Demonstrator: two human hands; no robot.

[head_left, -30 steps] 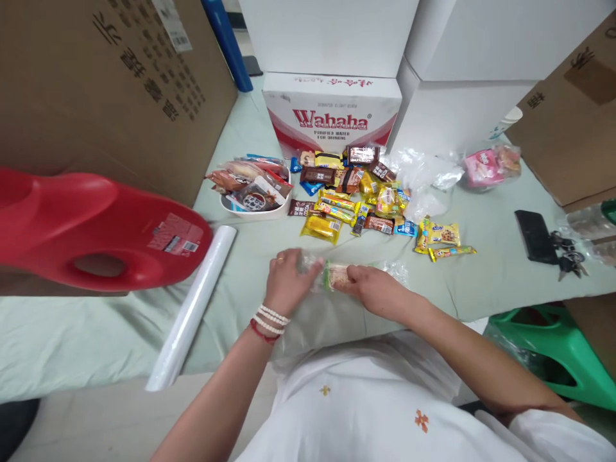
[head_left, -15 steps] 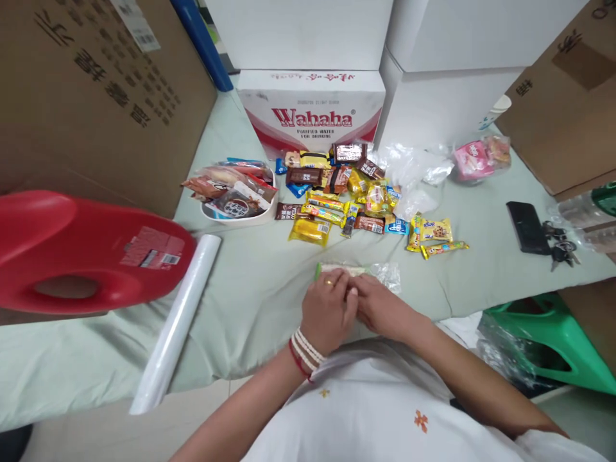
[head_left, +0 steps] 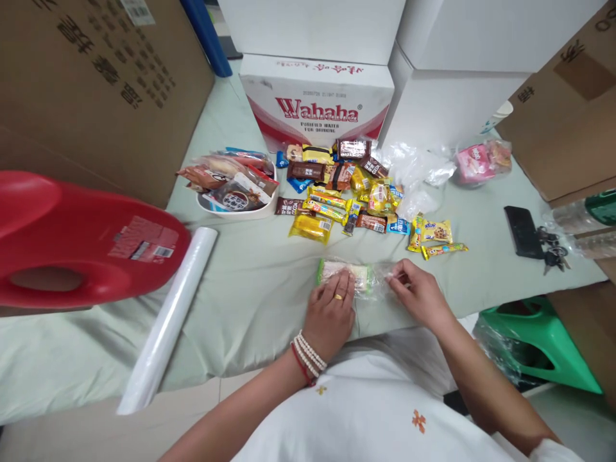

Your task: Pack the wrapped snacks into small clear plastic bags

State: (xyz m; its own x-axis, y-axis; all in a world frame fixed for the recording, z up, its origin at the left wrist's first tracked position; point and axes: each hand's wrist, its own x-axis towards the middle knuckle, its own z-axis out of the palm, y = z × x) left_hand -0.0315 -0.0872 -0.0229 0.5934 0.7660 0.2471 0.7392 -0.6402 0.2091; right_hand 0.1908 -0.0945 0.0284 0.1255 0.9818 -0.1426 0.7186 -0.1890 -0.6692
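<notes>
A snack with green ends [head_left: 344,276], wrapped in a clear plastic bag [head_left: 380,280], lies on the pale green cloth [head_left: 250,282] close to my body. My left hand [head_left: 332,311], with a ring and bead bracelets, presses flat on the snack, fingers stretched out. My right hand [head_left: 418,292] pinches the bag's loose right end. Beyond them lies a heap of wrapped snacks [head_left: 351,192].
A white dish of snacks [head_left: 235,189] sits left of the heap. A roll of plastic film [head_left: 168,317] and a red jug [head_left: 81,240] lie at left. Cardboard boxes and a Wahaha carton [head_left: 317,96] ring the back. A phone [head_left: 520,231] with keys and a green stool [head_left: 539,340] are at right.
My hands were joined over the snack half a second ago; now they have parted, the left staying on the snack and the right moving right along the bag.
</notes>
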